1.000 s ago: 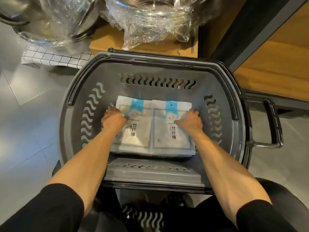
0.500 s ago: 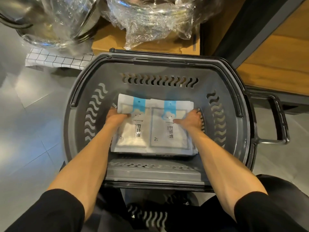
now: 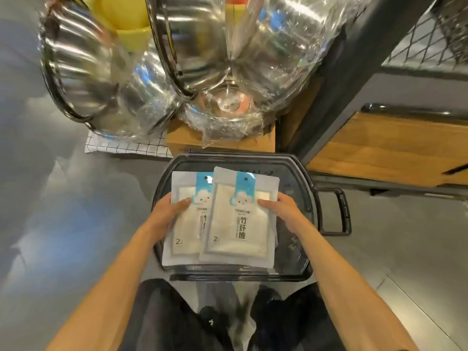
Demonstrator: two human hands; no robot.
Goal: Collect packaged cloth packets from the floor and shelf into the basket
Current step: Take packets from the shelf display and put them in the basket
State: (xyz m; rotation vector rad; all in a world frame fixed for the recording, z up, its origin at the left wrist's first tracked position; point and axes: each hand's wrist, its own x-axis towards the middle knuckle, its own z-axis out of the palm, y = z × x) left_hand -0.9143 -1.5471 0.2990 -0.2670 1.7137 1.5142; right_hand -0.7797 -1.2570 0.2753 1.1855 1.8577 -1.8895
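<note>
Two white cloth packets with blue cloud labels are held up above the dark grey basket (image 3: 312, 198) on the floor. My left hand (image 3: 166, 211) grips the left packet (image 3: 186, 224) at its left edge, thumb on the front. My right hand (image 3: 285, 210) grips the right packet (image 3: 239, 224) at its right edge, thumb on the front. The right packet overlaps the left one. The packets hide most of the basket's inside.
Plastic-wrapped steel bowls (image 3: 228, 59) sit on a wooden block (image 3: 192, 140) just beyond the basket, with a checked cloth (image 3: 121, 145) on the floor to the left. A wooden shelf unit (image 3: 395, 148) stands at the right. The basket handle (image 3: 342, 211) juts right.
Both hands lifted the two packets up out of the basket's bottom toward the camera. The view pulled back and up, so the basket looks smaller and the bowls fill the top.
</note>
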